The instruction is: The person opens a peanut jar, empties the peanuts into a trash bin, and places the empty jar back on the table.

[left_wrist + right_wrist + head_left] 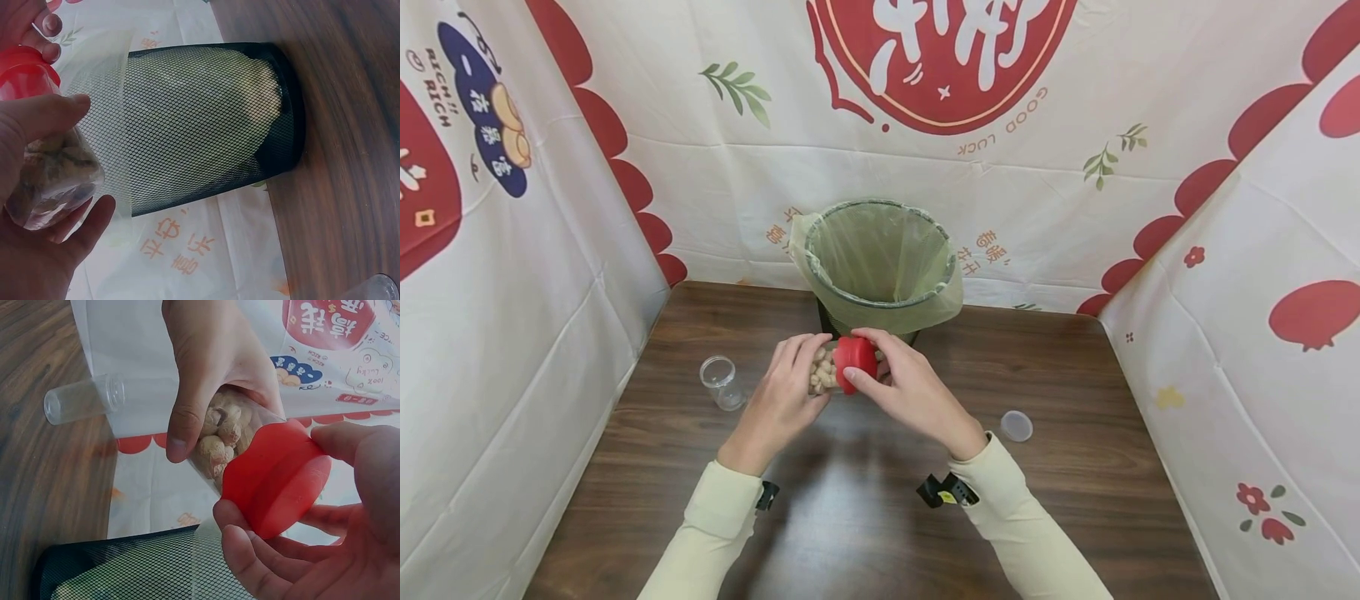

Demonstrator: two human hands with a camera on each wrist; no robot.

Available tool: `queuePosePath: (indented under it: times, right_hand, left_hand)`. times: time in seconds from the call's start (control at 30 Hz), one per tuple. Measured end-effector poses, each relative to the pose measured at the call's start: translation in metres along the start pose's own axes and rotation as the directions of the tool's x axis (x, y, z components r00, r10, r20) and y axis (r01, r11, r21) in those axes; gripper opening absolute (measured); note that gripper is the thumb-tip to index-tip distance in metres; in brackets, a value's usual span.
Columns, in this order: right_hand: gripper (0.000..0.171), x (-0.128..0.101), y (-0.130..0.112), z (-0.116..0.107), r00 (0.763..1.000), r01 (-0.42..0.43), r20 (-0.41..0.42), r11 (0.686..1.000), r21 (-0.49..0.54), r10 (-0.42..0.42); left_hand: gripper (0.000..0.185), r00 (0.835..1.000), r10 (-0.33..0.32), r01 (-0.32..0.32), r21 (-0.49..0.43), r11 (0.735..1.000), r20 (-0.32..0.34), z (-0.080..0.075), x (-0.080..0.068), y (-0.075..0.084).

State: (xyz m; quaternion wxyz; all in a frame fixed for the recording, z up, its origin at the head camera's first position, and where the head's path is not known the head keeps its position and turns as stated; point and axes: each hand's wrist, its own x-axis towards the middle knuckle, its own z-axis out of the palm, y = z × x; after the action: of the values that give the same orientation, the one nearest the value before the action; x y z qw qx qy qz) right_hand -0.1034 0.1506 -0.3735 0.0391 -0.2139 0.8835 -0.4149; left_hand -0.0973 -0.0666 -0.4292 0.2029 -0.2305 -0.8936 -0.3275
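Observation:
A clear jar of peanuts [219,434] with a red lid [275,478] is held on its side between both hands, just in front of the bin. My left hand [786,392] grips the jar's clear body, thumb on one side and fingers round the other. With the thumb and fingers of my right hand [917,387] I hold the red lid at its rim. Peanuts fill the part of the jar seen through the wall. In the left wrist view the jar [59,178] is tilted and the lid [28,72] is partly covered by fingers.
Behind the hands stands a black mesh bin [200,125] lined with a pale green bag [880,250]. An uncapped clear jar [722,383] stands on the brown table [1075,500] at left. A round translucent lid [1017,426] lies at right. Printed cloth walls enclose three sides.

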Motion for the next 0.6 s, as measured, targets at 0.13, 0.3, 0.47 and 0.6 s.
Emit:
queuePosePath:
  times: [0.13,0.3,0.47,0.6]
  right_hand:
    - [0.058,-0.0006,0.0002,-0.0006,1.0,0.006,-0.001,1.0,-0.001,-0.006]
    - [0.056,-0.0018,0.0014,-0.001,1.0,0.017,0.0,1.0,-0.002,-0.017]
    - [0.055,-0.0037,0.0037,-0.0012,0.998,0.07,0.003,0.997,-0.032,-0.07]
    - [0.056,-0.0046,0.006,-0.001,0.993,0.12,0.012,0.99,-0.069,-0.12]
  left_hand:
    - [0.071,1.0,-0.002,0.002,-0.001,1.0,0.016,0.0002,0.0003,0.0006]
    - [0.069,0.999,-0.007,0.007,-0.003,1.0,0.033,0.001,0.0004,0.0008]
    - [0.068,0.997,-0.033,0.036,-0.036,0.999,0.072,0.0022,-0.0003,-0.0001]
    - [0.069,0.993,-0.063,0.069,-0.065,0.995,0.103,0.0024,-0.0021,-0.0017]
